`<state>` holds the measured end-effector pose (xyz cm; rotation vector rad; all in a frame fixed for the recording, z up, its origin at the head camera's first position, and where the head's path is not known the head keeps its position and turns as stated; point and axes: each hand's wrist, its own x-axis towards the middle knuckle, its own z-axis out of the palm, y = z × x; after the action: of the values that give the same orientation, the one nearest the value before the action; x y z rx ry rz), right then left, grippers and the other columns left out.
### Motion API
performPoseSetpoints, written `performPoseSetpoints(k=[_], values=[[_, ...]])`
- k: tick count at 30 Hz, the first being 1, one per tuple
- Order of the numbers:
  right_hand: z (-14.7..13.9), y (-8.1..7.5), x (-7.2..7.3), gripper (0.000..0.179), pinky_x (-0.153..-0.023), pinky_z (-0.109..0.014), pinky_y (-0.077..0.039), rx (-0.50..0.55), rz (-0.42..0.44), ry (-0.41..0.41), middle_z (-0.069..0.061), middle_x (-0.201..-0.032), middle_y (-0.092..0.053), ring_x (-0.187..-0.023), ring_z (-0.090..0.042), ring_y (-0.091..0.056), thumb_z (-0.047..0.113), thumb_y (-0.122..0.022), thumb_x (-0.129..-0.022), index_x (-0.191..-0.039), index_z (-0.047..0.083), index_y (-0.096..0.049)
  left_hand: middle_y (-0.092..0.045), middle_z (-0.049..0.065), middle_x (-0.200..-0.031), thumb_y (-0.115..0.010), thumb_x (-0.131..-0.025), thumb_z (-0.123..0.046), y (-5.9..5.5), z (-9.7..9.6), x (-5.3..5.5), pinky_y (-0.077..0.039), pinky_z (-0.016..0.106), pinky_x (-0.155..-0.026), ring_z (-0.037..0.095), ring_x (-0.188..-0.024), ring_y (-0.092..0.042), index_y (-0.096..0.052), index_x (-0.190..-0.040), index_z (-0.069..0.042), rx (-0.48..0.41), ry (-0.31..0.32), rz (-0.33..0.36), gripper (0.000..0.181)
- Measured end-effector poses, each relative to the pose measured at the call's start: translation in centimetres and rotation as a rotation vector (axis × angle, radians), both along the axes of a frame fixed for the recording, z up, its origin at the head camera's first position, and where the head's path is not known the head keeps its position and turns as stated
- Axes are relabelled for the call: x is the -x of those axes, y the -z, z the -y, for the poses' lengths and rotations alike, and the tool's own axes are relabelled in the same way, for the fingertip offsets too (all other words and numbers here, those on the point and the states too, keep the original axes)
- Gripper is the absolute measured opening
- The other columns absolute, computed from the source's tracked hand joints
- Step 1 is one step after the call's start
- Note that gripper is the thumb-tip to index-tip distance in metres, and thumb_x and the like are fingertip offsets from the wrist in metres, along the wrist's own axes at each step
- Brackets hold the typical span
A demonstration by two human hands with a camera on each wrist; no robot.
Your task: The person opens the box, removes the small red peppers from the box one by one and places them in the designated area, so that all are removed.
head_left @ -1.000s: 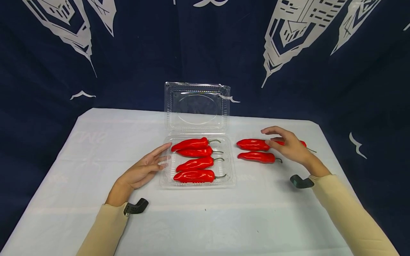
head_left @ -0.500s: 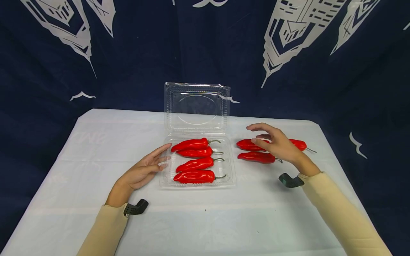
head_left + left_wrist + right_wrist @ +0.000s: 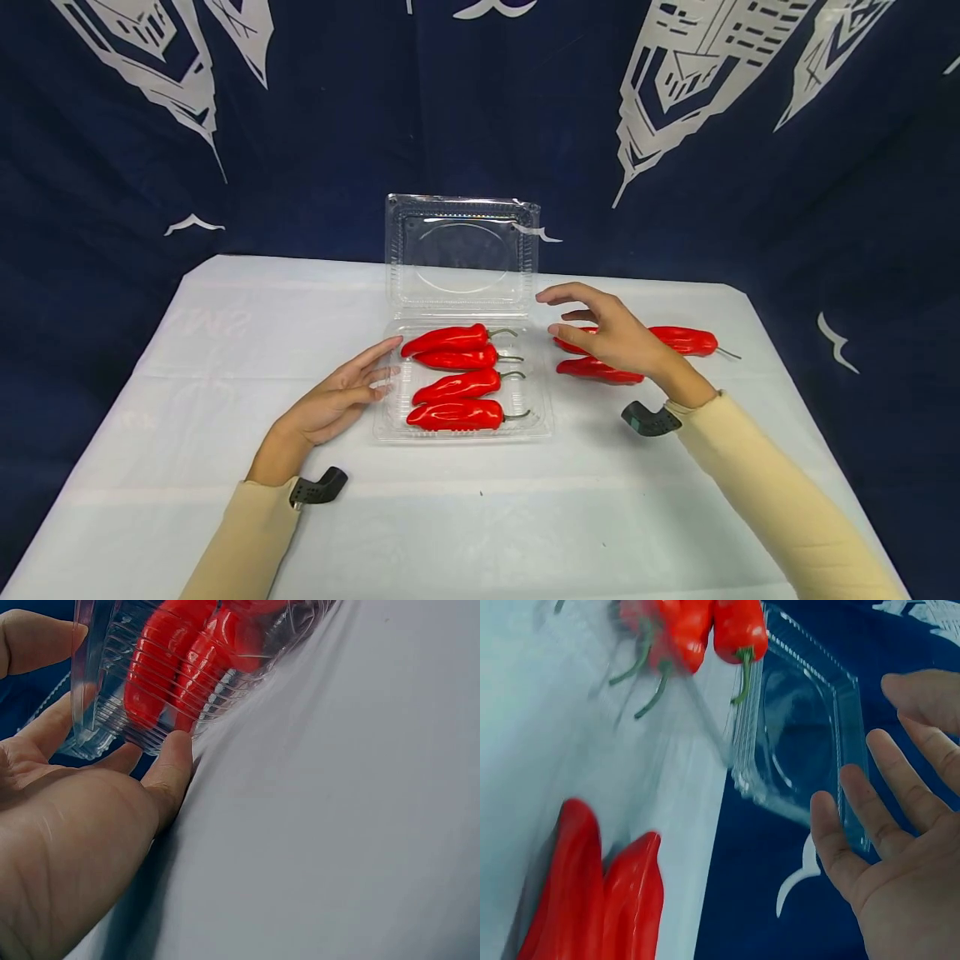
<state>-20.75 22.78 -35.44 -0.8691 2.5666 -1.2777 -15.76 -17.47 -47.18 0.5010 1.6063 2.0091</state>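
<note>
A clear plastic clamshell box (image 3: 536, 429) stands with its lid (image 3: 461, 254) raised at the back. Several red peppers (image 3: 459, 414) lie side by side in its base, green stems pointing right. My left hand (image 3: 333, 400) rests against the box's left side, fingers extended; the left wrist view shows the thumb (image 3: 174, 761) low at the ribbed wall. My right hand (image 3: 615, 333) is over the loose red peppers (image 3: 592, 369) right of the box, partly hiding them. Its fingers (image 3: 889, 769) are spread, holding nothing, with the fingertips near the lid's right edge.
Another loose red pepper (image 3: 686, 340) lies farther right, beyond my right hand. A white cloth covers the table (image 3: 480, 533). Behind its back edge hangs a dark blue curtain (image 3: 315, 167) with white prints.
My right hand has moved left over the loose peppers toward the box, uncovering the farther right pepper. The left hand, the box and the peppers have stayed in place.
</note>
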Motion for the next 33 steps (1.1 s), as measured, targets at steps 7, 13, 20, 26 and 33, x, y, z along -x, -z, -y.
performPoseSetpoints(k=[7,13,20,26,33], values=[[2.3,0.5,0.4,0.046,-0.105,-0.050,-0.048,-0.002,-0.007,-0.068,-0.006,-0.138,-0.057,-0.130,-0.026,-0.052,0.006,-0.069,-0.093,-0.137,0.012,-0.057,-0.001,0.005,-0.169,-0.045,-0.094,0.009,0.0,0.0,0.0,-0.039,0.023,-0.108,0.042,-0.148,-0.016,-0.015,-0.161,-0.011,0.001,-0.004,-0.005,0.076],[4.0,1.3,0.5,0.046,-0.104,-0.051,-0.048,-0.009,0.031,-0.090,-0.012,-0.136,-0.059,-0.129,-0.031,-0.053,0.003,-0.070,-0.092,-0.135,0.011,-0.058,0.000,0.005,-0.169,-0.046,-0.095,0.009,0.1,-0.2,0.1,-0.040,0.023,-0.108,0.042,-0.147,-0.018,-0.015,-0.161,-0.011,-0.011,0.002,0.004,0.076],[5.3,2.3,0.9,0.044,-0.102,-0.054,-0.049,-0.020,0.077,-0.105,-0.009,-0.136,-0.058,-0.129,-0.033,-0.053,0.001,-0.068,-0.092,-0.134,0.009,-0.058,-0.001,0.006,-0.169,-0.046,-0.094,0.008,0.0,-0.1,-0.1,-0.040,0.023,-0.108,0.041,-0.146,-0.017,-0.015,-0.161,-0.012,-0.010,-0.001,0.004,0.077],[6.0,2.9,1.4,0.043,-0.102,-0.052,-0.049,-0.078,0.029,-0.109,-0.007,-0.133,-0.060,-0.123,-0.031,-0.057,0.002,-0.070,-0.091,-0.131,0.011,-0.060,0.000,0.008,-0.169,-0.046,-0.095,0.008,0.0,-0.1,0.0,-0.040,0.023,-0.108,0.043,-0.147,-0.016,-0.014,-0.161,-0.009,-0.017,0.004,0.002,0.076],[6.8,3.2,2.2,0.042,-0.102,-0.054,-0.049,-0.113,0.031,-0.158,-0.008,-0.134,-0.059,-0.124,-0.032,-0.055,0.003,-0.069,-0.091,-0.131,0.010,-0.060,0.000,0.005,-0.169,-0.047,-0.094,0.007,-0.3,-0.1,-0.1,-0.039,0.023,-0.108,0.042,-0.147,-0.015,-0.014,-0.161,-0.011,-0.007,-0.002,0.016,0.077]])
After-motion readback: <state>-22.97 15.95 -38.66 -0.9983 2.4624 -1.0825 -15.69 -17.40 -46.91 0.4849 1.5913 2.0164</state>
